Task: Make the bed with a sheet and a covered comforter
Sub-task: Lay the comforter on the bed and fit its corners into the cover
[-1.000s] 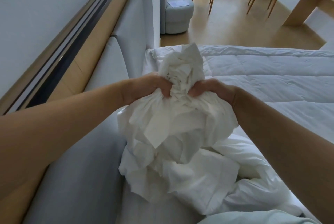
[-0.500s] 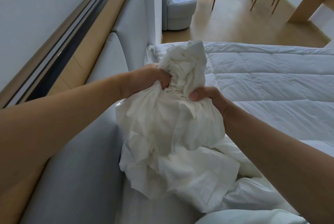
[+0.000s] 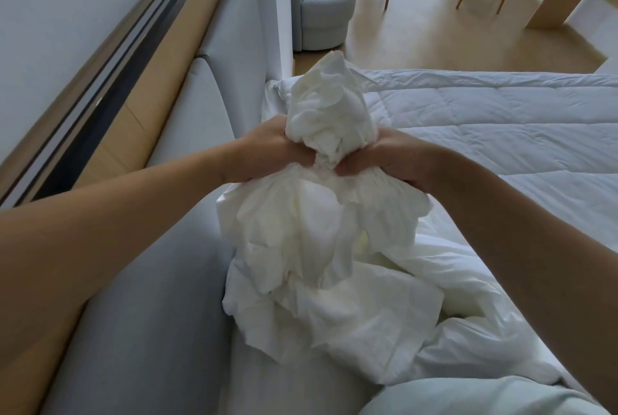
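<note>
Beside the headboard [image 3: 214,103], left hand [image 3: 267,150] and right hand [image 3: 391,157] grip the bunched cover [image 3: 317,214] at one neck, probably gathering it; comforter [image 3: 485,133] lies flat beyond.

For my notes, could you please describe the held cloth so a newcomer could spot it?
Start at the grey padded headboard on the left. Beside it, the left hand and right hand grip a bunched white cover. Unlike the flat quilted comforter behind, it is crumpled and unquilted.
</note>
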The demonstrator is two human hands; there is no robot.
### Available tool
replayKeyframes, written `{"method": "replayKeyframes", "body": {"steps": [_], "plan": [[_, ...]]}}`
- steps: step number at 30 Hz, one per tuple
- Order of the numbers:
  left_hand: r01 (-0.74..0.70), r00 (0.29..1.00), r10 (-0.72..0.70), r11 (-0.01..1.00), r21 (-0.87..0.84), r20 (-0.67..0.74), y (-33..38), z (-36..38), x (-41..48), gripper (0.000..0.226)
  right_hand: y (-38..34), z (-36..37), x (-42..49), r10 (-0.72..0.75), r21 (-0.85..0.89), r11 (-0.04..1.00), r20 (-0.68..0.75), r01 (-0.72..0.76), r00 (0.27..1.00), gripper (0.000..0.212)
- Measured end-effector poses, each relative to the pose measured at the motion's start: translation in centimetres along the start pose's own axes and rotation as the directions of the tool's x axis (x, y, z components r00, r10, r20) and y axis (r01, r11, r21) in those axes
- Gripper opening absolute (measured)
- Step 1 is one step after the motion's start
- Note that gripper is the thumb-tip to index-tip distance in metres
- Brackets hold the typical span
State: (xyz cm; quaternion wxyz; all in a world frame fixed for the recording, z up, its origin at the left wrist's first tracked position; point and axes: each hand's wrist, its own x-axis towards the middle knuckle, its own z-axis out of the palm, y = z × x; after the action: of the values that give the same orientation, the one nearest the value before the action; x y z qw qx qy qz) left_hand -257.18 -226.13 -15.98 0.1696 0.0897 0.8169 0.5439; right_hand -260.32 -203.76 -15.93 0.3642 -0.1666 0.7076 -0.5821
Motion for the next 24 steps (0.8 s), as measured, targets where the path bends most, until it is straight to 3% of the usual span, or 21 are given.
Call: {"method": "replayKeyframes", "body": {"steps": [2, 4, 5, 7, 8, 10, 12, 13, 16, 20, 24], "plan": [[-0.149, 0.988, 0.152, 0.977, 0.151, -0.009, 0.1, 0.2, -0.3, 0.029, -0.3, 0.1, -0.1, -0.059, -0.237, 0.971, -0.070, 0.041, 0.996, 0.052], [-0.224, 0.975, 0.217, 0.943, 0.247, 0.056, 0.6, 0.4, -0.9, 0.026, -0.2, 0.6, -0.5, -0.193, -0.550, 0.828, -0.096, 0.109, 0.977, 0.035], [-0.195, 0.979, 0.168, 0.944, 0.267, 0.119, 0.8, 0.2, -1.0, 0.027, 0.2, 0.9, -0.8, -0.268, -0.726, 0.675, -0.075, 0.132, 0.960, 0.026], [0.001, 0.936, -0.103, 0.956, 0.292, 0.337, 0.4, -0.4, -1.0, 0.041, 1.9, 1.2, -1.8, -0.325, -0.914, 0.387, -0.013, 0.121, 0.945, 0.022], [0.100, 0.851, -0.249, 0.941, 0.323, 0.462, 0.0, -0.7, -1.0, 0.048, 3.1, 1.4, -2.3, -0.307, -0.942, 0.320, -0.001, 0.102, 0.952, 0.021], [0.186, 0.695, -0.374, 0.919, 0.349, 0.614, -0.7, -0.6, -0.9, 0.051, 5.8, 1.9, -3.2, -0.288, -0.973, 0.190, 0.069, 0.128, 0.955, 0.018], [0.226, 0.646, -0.394, 0.917, 0.330, 0.653, -1.7, -0.2, -0.6, 0.061, 8.1, 2.4, -4.1, -0.334, -0.968, 0.106, 0.181, 0.227, 0.925, 0.007], [0.243, 0.648, -0.420, 0.904, 0.351, 0.635, -2.2, 0.2, -0.5, 0.065, 8.8, 2.7, -4.7, -0.357, -0.952, 0.101, 0.237, 0.290, 0.904, 0.003], [0.262, 0.654, -0.559, 0.800, 0.540, 0.510, -4.5, 1.5, -0.6, 0.064, 11.1, 4.1, -6.6, -0.373, -0.916, 0.076, 0.339, 0.393, 0.863, 0.021], [0.159, 0.760, -0.585, 0.589, 0.792, 0.283, -7.2, 4.6, -0.6, 0.054, 15.5, 5.5, -8.4, -0.384, -0.881, 0.062, 0.414, 0.470, 0.826, 0.021], [0.310, 0.885, -0.464, 0.623, 0.718, 0.021, -11.3, 9.6, 3.1, 0.081, 18.9, 6.4, -9.5, -0.347, -0.884, 0.068, 0.413, 0.462, 0.842, 0.018]]}}
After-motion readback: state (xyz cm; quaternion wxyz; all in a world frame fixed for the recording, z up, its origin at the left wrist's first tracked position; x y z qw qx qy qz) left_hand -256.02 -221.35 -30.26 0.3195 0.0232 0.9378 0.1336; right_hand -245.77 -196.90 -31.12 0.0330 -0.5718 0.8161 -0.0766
